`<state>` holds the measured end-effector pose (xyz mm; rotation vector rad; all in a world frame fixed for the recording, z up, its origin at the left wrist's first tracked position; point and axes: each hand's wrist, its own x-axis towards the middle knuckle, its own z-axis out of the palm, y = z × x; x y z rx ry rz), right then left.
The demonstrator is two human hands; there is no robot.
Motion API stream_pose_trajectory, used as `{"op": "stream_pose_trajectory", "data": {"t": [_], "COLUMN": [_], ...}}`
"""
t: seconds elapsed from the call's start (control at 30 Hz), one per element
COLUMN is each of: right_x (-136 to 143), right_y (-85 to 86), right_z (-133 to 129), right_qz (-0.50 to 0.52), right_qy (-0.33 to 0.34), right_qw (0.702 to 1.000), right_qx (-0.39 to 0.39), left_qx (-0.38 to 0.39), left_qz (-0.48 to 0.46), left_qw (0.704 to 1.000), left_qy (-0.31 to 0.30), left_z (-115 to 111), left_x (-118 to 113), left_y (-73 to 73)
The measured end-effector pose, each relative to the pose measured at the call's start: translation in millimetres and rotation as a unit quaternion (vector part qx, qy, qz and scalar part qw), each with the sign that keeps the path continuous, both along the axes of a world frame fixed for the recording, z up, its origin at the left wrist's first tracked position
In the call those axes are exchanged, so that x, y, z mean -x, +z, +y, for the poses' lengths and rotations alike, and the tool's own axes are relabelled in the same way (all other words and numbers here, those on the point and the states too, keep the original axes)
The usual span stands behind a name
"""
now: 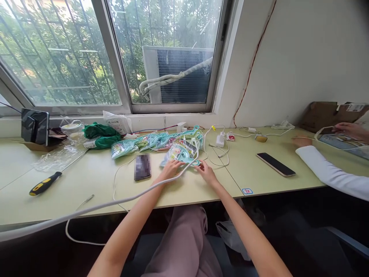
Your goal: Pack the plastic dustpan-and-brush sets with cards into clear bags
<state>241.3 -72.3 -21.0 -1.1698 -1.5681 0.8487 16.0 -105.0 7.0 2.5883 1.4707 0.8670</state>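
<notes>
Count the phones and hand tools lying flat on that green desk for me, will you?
Phones lying flat: 2, the blurred phone beside the left hand and the black phone further right of the right hand
Screwdrivers: 1, the yellow-and-black screwdriver
Total: 3

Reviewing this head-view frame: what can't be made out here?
- Phone beside the left hand: its face is blurred out.
- Teal packet under both hands: print too small to read; right hand fingers cover its edge.
- Pile of teal packets: overlapping, count unclear.
- Co-worker's hand at the right edge: what it holds is cut off.
</notes>
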Motion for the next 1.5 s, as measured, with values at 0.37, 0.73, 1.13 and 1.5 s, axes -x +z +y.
{"op": "stream_pose_trajectory", "data": {"t": [0.37, 0.73, 1.13, 1.5], "right_x": [-28, -5, 1, -45], "right_y": [6.7, 71.0, 32.1, 27.5], "right_z": [37, 62, 4, -64], "right_qz": [0.189, -0.134, -0.393, -0.404], "right_qy": [-0.023, -0.01, 0.047, 0.181], "right_qw": [0.981, 0.989, 0.898, 0.887], "right_qx": [0.047, 0.059, -0.189, -0.128], "left_qx": [-0.09, -0.041, 0.108, 0.149], "left_qz": [-0.148, -0.019, -0.039, -0.092], "left_qw": [0.981, 0.997, 0.99, 0.974], "left_qy": [0.086, -0.058, -0.085, -0.144], "left_z": [7, 12, 0, 11], "left_x": [5, 3, -11, 12], "left_y": [20.6, 1.0, 11.8, -1.5]}}
